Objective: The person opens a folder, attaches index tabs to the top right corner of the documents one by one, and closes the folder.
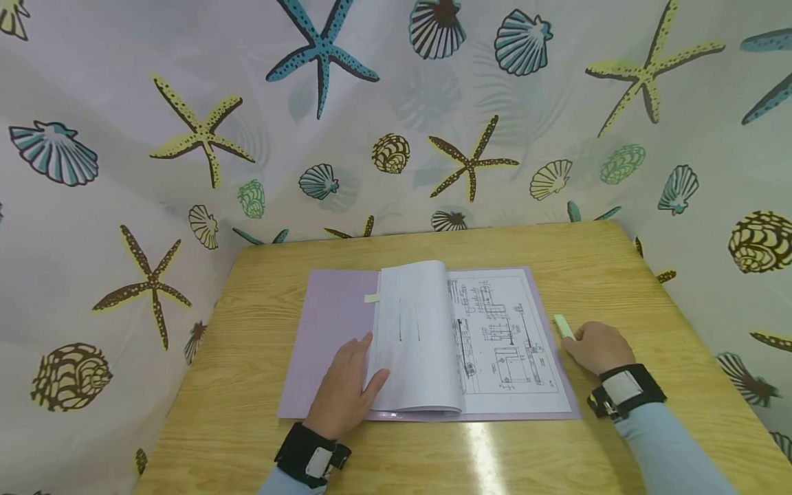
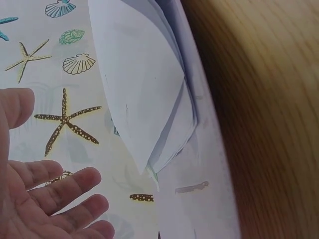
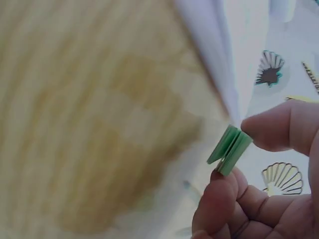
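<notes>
A lilac folder (image 1: 331, 309) lies spread on the table, its white sheets (image 1: 413, 350) turned over toward the left. The right-hand page (image 1: 510, 337) carries technical line drawings. From the turned sheets' left edge sticks a pale green tab (image 1: 371, 298). My left hand (image 1: 343, 392) is at the lower left of the sheets, fingers extended and spread; the left wrist view shows nothing in its palm. Right of the folder, my right hand (image 1: 599, 346) pinches a small pad of light green sticky tabs (image 3: 230, 150) between thumb and fingers.
The wooden table (image 1: 247, 350) extends around the folder on all sides. Behind it and at both sides hangs a white cloth (image 1: 359, 110) printed with starfish and shells. Both wrists wear black straps (image 1: 628, 390).
</notes>
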A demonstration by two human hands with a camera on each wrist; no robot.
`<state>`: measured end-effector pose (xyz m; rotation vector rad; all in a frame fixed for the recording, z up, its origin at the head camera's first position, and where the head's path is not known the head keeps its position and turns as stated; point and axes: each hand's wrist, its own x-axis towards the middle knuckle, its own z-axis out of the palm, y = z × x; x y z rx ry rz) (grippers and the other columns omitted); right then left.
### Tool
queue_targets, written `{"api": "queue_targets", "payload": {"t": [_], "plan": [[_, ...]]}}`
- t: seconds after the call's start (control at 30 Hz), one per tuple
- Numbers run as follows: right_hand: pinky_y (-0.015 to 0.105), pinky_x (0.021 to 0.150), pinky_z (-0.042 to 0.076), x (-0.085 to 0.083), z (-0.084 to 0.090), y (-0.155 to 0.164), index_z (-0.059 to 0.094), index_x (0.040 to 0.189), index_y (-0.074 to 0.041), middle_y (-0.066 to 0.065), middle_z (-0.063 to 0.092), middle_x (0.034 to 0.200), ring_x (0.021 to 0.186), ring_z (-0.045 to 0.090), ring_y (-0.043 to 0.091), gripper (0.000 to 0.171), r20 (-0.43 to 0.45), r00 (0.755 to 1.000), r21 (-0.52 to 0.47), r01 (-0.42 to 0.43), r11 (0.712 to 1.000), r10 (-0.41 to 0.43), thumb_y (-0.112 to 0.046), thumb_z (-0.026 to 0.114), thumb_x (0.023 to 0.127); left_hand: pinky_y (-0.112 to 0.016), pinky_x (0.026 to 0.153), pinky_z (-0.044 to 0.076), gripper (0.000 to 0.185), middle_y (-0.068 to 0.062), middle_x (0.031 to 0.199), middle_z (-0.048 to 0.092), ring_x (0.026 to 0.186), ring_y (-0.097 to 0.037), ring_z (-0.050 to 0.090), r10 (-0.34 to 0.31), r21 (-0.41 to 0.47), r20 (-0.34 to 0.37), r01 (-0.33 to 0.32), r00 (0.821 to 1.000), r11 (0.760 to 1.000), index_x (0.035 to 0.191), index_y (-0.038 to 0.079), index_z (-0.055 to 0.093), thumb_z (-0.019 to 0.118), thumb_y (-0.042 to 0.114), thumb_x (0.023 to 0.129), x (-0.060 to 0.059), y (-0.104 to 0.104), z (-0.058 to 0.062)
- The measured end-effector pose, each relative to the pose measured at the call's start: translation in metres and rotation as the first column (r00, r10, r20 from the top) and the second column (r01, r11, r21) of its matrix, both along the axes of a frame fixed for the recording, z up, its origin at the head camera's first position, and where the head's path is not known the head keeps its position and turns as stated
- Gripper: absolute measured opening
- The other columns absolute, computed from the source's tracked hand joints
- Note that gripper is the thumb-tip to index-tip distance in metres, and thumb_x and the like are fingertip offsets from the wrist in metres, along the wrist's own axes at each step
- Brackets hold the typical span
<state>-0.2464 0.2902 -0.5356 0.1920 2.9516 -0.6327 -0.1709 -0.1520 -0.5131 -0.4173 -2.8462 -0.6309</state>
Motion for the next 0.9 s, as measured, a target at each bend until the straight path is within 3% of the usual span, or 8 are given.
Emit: {"api": "queue_targets", "payload": {"t": [0.2,0.33,0.43,0.6,0.77,0.9], "plan": [[0.03,0.056,0.043,0.003,0.017,-0.021,0.064,0.102,0.008,0.017,0.065,0.087,0.07,0.056,0.025,0.039,-0.05,0.998,-0.109,-0.043,0.993,0.037,-0.029,0.062,0.087,-0.045,0.102,0.042,0.063,-0.02,0.134,0.052,0.128,-0.029,0.047,-0.011,0.008,-0.039,0.012,0.999,1.0,0.144,0.004,0.041,0.058,0.04,0.095,0.0,0.001,-0.002],[0.028,0.058,0.046,0.009,0.027,-0.049,0.064,0.101,0.001,0.008,0.063,0.083,0.071,0.056,0.02,0.03,-0.084,0.987,-0.232,-0.155,0.96,0.139,-0.026,0.064,0.088,-0.038,0.097,0.046,0.054,-0.01,0.127,0.06,0.119,-0.021,0.055,-0.063,0.072,-0.117,0.072,0.991,0.995,0.138,0.007,0.05,0.061,0.035,0.094,0.0,0.005,-0.001],[0.026,0.056,0.046,0.016,0.033,-0.071,0.065,0.093,-0.006,0.0,0.06,0.076,0.067,0.054,0.016,0.019,-0.16,0.958,-0.254,-0.272,0.928,0.237,-0.023,0.069,0.085,-0.034,0.092,0.05,0.047,-0.006,0.121,0.064,0.112,-0.017,0.06,-0.119,0.128,-0.189,0.145,0.975,0.981,0.133,0.007,0.056,0.064,0.03,0.092,0.0,0.011,0.001],[0.022,0.056,0.046,0.03,0.041,-0.103,0.064,0.086,-0.015,-0.009,0.057,0.072,0.065,0.053,0.009,0.01,-0.287,0.866,-0.244,-0.48,0.842,0.411,-0.019,0.073,0.082,-0.032,0.082,0.053,0.047,-0.005,0.114,0.067,0.1,-0.014,0.063,-0.199,0.222,-0.237,0.252,0.951,0.942,0.132,0.006,0.056,0.067,0.026,0.091,0.0,0.02,0.0],[0.024,0.057,0.048,0.043,0.048,-0.125,0.064,0.088,-0.019,-0.014,0.057,0.075,0.065,0.053,0.006,0.013,-0.371,0.756,-0.251,-0.64,0.726,0.539,-0.018,0.075,0.08,-0.031,0.077,0.054,0.053,-0.007,0.111,0.067,0.095,-0.014,0.065,-0.269,0.385,-0.132,0.299,0.954,0.873,0.136,0.01,0.052,0.067,0.032,0.091,0.001,0.032,0.0],[0.025,0.057,0.05,0.046,0.051,-0.138,0.064,0.09,-0.019,-0.015,0.058,0.079,0.065,0.053,0.004,0.018,-0.478,0.663,-0.198,-0.721,0.664,0.577,-0.017,0.077,0.078,-0.029,0.074,0.055,0.058,-0.006,0.111,0.066,0.089,-0.013,0.066,-0.326,0.495,-0.075,0.319,0.942,0.808,0.139,0.01,0.049,0.07,0.031,0.089,0.001,0.043,0.004]]}}
